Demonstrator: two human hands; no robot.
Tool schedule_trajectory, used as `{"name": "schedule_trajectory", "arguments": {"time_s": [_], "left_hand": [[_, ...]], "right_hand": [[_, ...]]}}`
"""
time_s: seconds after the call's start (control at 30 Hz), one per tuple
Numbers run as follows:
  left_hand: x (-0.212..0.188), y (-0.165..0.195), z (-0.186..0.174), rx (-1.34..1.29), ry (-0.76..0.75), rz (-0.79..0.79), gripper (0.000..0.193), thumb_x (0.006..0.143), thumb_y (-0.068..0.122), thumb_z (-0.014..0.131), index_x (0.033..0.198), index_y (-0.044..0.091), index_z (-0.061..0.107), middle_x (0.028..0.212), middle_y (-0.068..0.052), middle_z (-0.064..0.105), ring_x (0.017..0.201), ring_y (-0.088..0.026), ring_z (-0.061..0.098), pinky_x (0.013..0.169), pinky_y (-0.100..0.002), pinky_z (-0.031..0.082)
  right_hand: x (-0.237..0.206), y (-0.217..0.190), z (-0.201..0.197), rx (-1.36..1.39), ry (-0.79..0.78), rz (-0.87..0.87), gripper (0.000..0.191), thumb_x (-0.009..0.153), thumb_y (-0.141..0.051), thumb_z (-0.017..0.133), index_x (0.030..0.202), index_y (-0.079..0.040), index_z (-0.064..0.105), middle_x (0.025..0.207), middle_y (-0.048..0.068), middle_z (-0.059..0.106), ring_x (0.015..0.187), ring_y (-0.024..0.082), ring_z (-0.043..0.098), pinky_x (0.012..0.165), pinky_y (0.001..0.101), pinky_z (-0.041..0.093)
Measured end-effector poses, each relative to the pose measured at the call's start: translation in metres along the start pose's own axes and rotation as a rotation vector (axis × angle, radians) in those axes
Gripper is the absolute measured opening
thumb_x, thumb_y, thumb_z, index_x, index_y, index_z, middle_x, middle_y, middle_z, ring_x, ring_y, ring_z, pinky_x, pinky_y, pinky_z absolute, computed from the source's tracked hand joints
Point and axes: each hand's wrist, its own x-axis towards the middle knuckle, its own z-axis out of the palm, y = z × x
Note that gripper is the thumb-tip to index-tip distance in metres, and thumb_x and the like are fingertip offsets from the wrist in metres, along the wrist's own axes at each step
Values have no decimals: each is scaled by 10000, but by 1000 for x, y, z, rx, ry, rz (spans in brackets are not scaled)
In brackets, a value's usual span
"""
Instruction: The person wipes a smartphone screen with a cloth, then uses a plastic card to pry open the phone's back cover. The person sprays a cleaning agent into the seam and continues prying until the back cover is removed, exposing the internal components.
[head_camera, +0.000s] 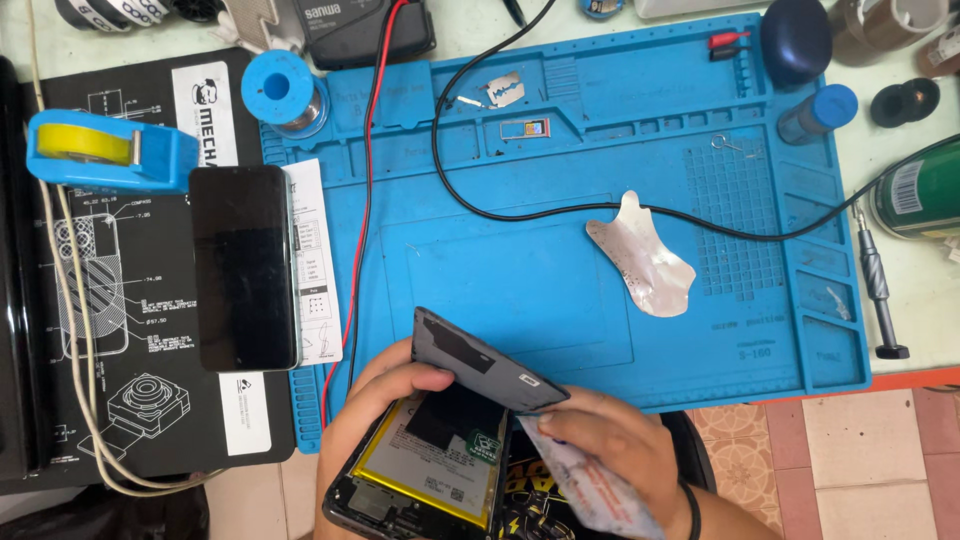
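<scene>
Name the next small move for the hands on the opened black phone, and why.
Probably swing the dark grey back cover fully clear: it is hinged up over the opened black phone at one edge, the left hand propping it, the right hand holding a thin translucent pick at the seam.

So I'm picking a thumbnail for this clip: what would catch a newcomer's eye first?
The big bright blue silicone work mat fills the middle of the bench. At the bottom edge, the left hand and right hand hold an opened black smartphone, its dark grey back cover lifted off the yellow-edged battery. Left of the mat lies a second black phone, screen dark.
</scene>
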Motion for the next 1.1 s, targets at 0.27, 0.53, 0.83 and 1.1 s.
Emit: {"name": "schedule_trajectory", "arguments": {"time_s": [0.27,0.53,0.83,1.1], "left_hand": [[-1,-2,-1,26,5,-39,392,816,91,772,1188,23,667,1402,-180,539,1271,-307,649,1011,-426,540],[-2,-1,-2,-5,3,-17,552,812,320,836,1231,3,665,1444,-209,542,1334,-334,626,1102,-452,537],[-4,16,5,-33,-32,93,1030,676,709,881,1309,-57,608,1463,-250,513,1400,-384,577,1178,-507,468],[-2,28,8,-92,-40,84,1039,717,683,875,1323,-103,567,1466,-274,487,1401,-397,548,1187,-516,438]], "right_hand": [[20,-16,6,-80,18,-61,272,840,-161,758,1045,0,682,1114,192,733,910,252,783,762,315,620],[20,-8,1,-55,-45,-68,302,834,-156,780,1072,11,697,1091,178,745,924,264,779,764,321,618],[13,7,-1,-63,-22,-50,217,855,-78,818,1035,-34,705,965,74,734,894,234,748,791,296,595],[5,7,1,341,-12,469,92,886,-30,768,958,7,725,984,107,790,795,125,731,675,251,561]]}}
